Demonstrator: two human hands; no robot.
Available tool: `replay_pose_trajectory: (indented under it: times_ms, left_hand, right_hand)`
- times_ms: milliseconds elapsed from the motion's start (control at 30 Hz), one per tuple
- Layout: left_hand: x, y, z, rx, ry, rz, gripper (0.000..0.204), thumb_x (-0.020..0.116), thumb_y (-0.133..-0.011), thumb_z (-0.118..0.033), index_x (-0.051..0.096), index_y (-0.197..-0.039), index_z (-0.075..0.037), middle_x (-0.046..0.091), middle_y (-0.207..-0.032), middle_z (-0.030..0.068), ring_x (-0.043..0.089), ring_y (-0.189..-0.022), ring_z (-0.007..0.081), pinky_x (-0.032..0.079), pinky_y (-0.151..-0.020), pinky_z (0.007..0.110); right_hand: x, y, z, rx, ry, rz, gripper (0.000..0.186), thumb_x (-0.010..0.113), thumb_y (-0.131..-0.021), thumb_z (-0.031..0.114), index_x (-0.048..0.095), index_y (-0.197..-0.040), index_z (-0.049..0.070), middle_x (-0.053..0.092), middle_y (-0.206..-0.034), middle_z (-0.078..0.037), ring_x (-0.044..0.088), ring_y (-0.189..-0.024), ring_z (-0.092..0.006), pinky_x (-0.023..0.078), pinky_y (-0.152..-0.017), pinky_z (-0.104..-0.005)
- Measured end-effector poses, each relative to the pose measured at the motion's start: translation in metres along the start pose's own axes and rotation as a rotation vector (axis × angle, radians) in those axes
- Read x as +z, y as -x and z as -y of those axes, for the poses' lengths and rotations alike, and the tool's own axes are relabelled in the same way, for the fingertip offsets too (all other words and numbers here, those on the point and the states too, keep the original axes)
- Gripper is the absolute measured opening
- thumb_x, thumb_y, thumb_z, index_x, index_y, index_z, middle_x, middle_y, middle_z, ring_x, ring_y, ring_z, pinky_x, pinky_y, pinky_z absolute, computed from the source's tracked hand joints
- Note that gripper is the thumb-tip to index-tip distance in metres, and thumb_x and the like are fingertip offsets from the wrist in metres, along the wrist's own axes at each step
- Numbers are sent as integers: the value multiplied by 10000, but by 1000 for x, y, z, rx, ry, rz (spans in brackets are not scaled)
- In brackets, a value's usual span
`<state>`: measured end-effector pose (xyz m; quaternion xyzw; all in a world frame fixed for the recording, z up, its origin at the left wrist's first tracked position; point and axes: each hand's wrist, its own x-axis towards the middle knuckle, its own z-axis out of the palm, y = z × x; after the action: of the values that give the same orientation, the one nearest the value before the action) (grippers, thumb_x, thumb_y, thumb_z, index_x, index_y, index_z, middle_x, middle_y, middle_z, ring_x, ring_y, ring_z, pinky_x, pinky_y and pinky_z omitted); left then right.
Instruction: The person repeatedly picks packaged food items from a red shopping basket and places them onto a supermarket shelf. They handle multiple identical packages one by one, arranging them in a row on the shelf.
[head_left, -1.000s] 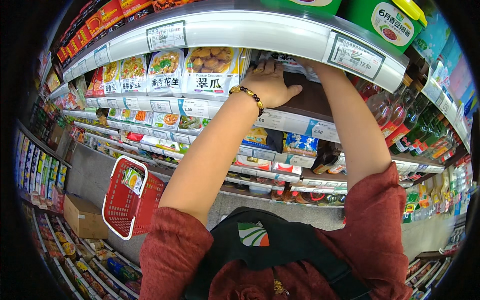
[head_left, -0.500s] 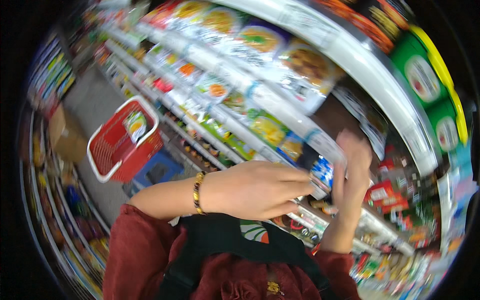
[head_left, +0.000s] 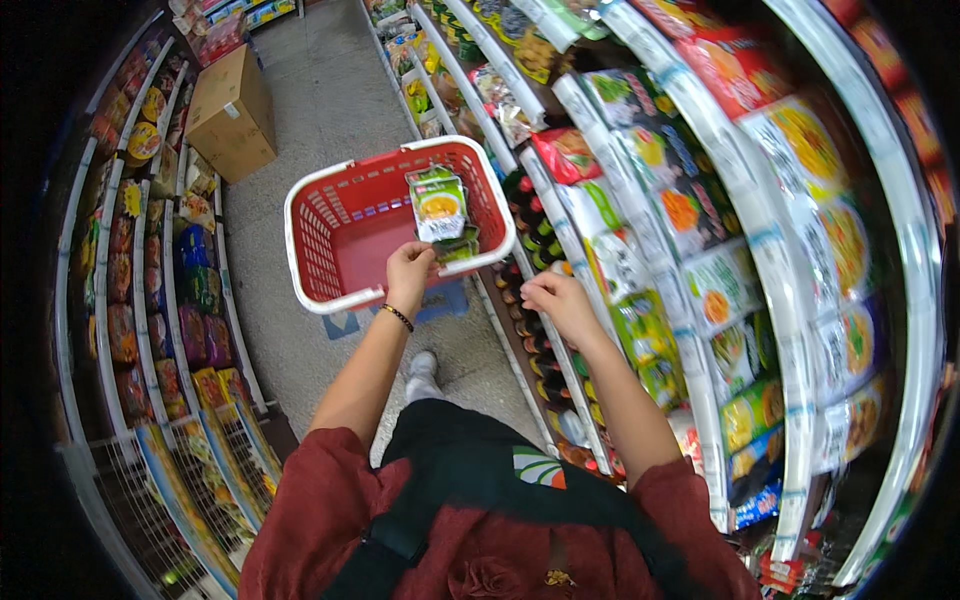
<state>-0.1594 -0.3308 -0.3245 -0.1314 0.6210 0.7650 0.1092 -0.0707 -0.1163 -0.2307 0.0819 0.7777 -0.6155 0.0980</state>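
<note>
A red shopping basket (head_left: pixel 355 235) with a white rim stands ahead of me on a blue stool (head_left: pixel 440 305). Inside it, toward the right side, lie green food packets, the top one a white-and-green packet (head_left: pixel 440 208) with a picture of yellow food. My left hand (head_left: pixel 408 275) is over the near rim, fingers pinched close beside that packet's lower edge; whether they grip anything is hidden. My right hand (head_left: pixel 562 305) hangs in the air between the basket and the right-hand shelves, its fingers curled in with nothing visible in them.
Shelves of bagged foods (head_left: pixel 690 215) rise close on my right, with rows of dark bottles (head_left: pixel 540 250) low down. More stocked shelves (head_left: pixel 150 260) line the left. A cardboard box (head_left: pixel 232 115) stands on the grey aisle floor (head_left: pixel 330 85) beyond the basket.
My view has turned left, from the shelves to the basket. Both hands have come away from the shelf; the left now reaches over the basket rim, the right hangs apart from it.
</note>
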Motion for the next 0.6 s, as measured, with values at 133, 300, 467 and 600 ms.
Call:
replay_pose_trajectory:
  times_ms: [133,300,467,600]
  left_hand:
    - [-29,-100,48,-131,-109,-54,141,541,-740,-30,544,-873,17,562,-729,59,533,-592,123,440,-516,233]
    - [-49,-186,121,-187,-418,-118,277,606,-670,-45,551,-932,24,591,-771,98,569,-684,164,463,-616,267]
    - [-38,-201,120,-221,-515,-28,261,604,-669,-76,554,-913,2,574,-706,100,571,-653,179,456,-585,300]
    - [-25,-201,113,-173,-605,-149,293,638,-648,-122,544,-889,14,559,-714,110,560,-708,227,448,-637,327]
  right_hand:
    - [51,-132,-49,304,-272,-100,161,534,-802,154,570,-868,11,581,-758,-49,553,-649,-86,452,-551,-212]
    - [88,-245,-114,327,117,-188,327,513,-787,108,467,-1073,-43,549,-970,-141,528,-873,-194,422,-748,-277]
    - [109,-285,-150,460,124,-178,414,501,-775,117,401,-1151,-23,499,-1089,-202,494,-995,-274,380,-843,-323]
    - [115,-289,-148,357,286,-236,366,526,-748,134,434,-1078,6,537,-994,-234,517,-950,-337,397,-815,-382]
